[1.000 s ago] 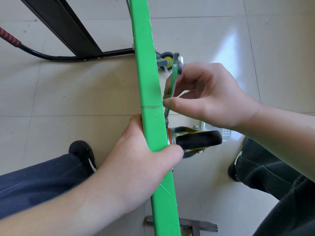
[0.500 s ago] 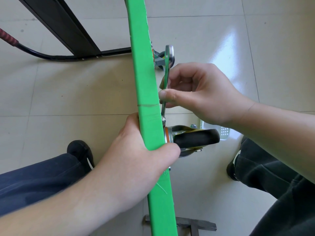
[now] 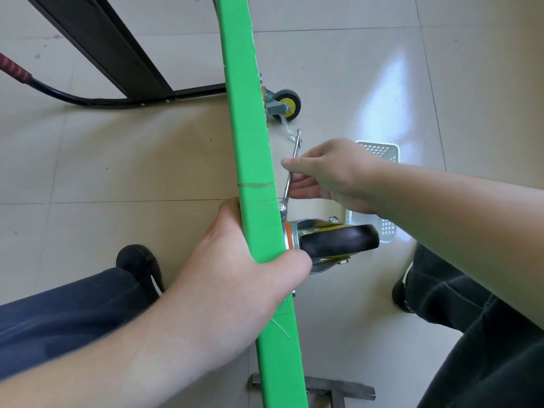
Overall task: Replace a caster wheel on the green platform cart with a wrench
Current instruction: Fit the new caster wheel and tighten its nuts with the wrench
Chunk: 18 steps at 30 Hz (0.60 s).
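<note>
Head cam shows the cart (image 3: 253,160) tipped on edge, left hand (image 3: 250,275) clamped round its green deck right next to the black caster (image 3: 338,241). Right hand (image 3: 332,175) pinches the wrench (image 3: 291,178) mid-shank, thumb on top, its lower end down at the caster's mounting plate against the deck. Looks like the bolt-turning step, loosening or tightening I can't tell. Next move probably needs another swing with the wrench seated square on the nut. Caster sits just below the right hand and touches the left thumb.
</note>
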Tool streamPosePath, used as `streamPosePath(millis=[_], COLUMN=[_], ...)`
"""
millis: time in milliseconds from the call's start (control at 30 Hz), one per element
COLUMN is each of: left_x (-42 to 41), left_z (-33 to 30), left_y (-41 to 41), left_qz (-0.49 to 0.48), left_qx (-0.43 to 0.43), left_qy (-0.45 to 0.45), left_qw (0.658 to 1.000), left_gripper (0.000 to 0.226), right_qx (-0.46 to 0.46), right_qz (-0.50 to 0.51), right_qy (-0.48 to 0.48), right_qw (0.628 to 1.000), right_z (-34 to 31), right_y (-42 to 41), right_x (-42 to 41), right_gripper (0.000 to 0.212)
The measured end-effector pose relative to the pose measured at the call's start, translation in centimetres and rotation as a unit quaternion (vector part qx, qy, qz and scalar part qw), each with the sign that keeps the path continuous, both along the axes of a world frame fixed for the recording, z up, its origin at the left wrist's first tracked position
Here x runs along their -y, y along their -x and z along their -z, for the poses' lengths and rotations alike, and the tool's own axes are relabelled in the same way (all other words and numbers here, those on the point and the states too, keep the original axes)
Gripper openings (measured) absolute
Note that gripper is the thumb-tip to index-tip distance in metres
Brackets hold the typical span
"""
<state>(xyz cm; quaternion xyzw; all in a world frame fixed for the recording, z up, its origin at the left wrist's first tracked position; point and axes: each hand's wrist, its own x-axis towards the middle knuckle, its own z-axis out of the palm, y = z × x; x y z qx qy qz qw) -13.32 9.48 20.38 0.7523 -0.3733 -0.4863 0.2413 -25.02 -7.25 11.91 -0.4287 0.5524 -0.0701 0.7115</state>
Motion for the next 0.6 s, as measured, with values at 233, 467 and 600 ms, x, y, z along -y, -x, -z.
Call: streamPosePath(millis=[233, 467, 600], left_x=[0.20, 0.18, 0.11], left_z=[-0.60, -0.44, -0.30], left_y=[0.04, 0.10, 0.13], left_qz=[0.012, 0.002, 0.000], left_qx=[0.001, -0.002, 0.000], left_qy=[-0.007, -0.008, -0.006], left_qw=[1.000, 1.000, 1.000], left_gripper=[0.073, 0.072, 0.070], right_qx=[-0.057, -0.029, -0.025], right_qz=[0.016, 0.042, 0.054], right_qy=[-0.062, -0.018, -0.009], right_qw=[0.996, 0.999, 0.998], right_z=[0.13, -0.15, -0.09], right_y=[-0.39, 0.01, 0.27], right_x=[-0.45, -0.37, -0.68], right_gripper=[0.021, 0.027, 0.026])
